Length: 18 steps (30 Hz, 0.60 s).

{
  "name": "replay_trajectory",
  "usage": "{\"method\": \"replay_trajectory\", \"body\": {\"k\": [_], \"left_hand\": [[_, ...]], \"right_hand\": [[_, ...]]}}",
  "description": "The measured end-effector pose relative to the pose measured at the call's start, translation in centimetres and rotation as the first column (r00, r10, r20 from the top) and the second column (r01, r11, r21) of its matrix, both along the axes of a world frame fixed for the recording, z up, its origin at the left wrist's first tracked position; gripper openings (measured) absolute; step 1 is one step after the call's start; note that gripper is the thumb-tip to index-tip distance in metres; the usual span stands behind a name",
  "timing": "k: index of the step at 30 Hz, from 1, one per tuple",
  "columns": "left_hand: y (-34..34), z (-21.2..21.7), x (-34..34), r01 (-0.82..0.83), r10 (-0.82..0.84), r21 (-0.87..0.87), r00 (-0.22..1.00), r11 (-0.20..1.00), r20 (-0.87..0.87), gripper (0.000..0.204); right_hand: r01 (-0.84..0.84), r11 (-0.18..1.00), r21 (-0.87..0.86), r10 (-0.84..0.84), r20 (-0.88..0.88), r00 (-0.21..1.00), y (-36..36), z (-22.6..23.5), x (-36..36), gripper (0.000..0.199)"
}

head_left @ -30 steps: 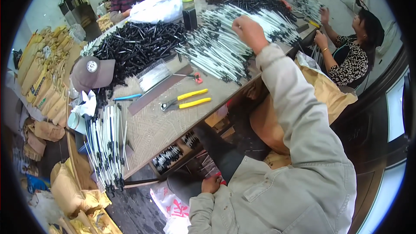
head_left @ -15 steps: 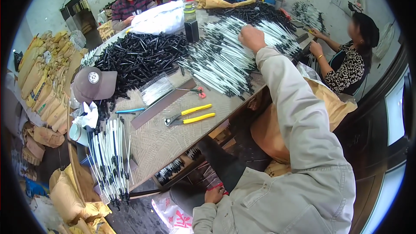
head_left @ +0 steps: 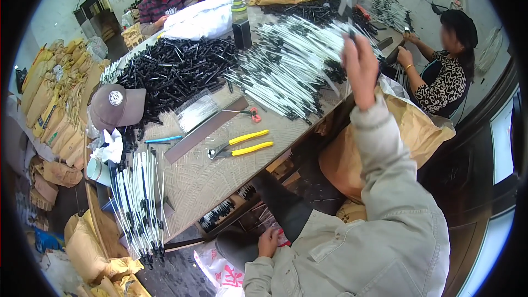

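My right hand (head_left: 362, 70) is raised over the right end of a big pile of white rods with black fittings (head_left: 286, 69). Its fingers are closed on a white rod with a black fitting (head_left: 345, 8), which is smeared by motion and points upward. Low by my lap, my left hand (head_left: 268, 242) is curled beside something red; what it grips is too hidden to name. On the table lie cutting pliers with yellow handles (head_left: 250, 136), a small red-handled tool (head_left: 254, 114) and a blue-handled tool (head_left: 164, 139).
Black plastic parts (head_left: 181, 66) form a heap beside a grey cap (head_left: 117, 107). A bundle of white rods (head_left: 140, 203) overhangs the near-left table corner. A brown paper sack (head_left: 344, 159) stands below my right arm. Co-workers (head_left: 448, 71) sit and stand around the table.
My right hand has drawn back from the rod pile to the right and towards me, with a white rod in it. My left hand stays low, shifting slightly.
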<state>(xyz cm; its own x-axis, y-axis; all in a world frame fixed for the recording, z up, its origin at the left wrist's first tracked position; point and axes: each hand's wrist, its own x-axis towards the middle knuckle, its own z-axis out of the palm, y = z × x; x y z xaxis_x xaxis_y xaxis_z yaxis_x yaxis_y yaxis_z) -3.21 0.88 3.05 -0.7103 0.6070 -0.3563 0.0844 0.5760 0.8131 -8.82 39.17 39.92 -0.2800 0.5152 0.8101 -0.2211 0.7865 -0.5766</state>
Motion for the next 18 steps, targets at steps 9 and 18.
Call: {"method": "replay_trajectory", "body": {"k": [9,18], "left_hand": [[4.8,19.6,-4.8,-0.162,0.204,0.779,0.978,0.606,0.045,0.050],[4.1,20.8,-4.0,-0.664,0.561,0.700,0.696,0.264,0.448,0.025]], "right_hand": [[-0.483,0.758,-0.438,0.627,0.285,0.725,-16.8,-14.5,7.1,0.012],[-0.788,0.573,-0.224,0.760,0.504,0.410,-19.8,-14.7,5.1,0.019]]}}
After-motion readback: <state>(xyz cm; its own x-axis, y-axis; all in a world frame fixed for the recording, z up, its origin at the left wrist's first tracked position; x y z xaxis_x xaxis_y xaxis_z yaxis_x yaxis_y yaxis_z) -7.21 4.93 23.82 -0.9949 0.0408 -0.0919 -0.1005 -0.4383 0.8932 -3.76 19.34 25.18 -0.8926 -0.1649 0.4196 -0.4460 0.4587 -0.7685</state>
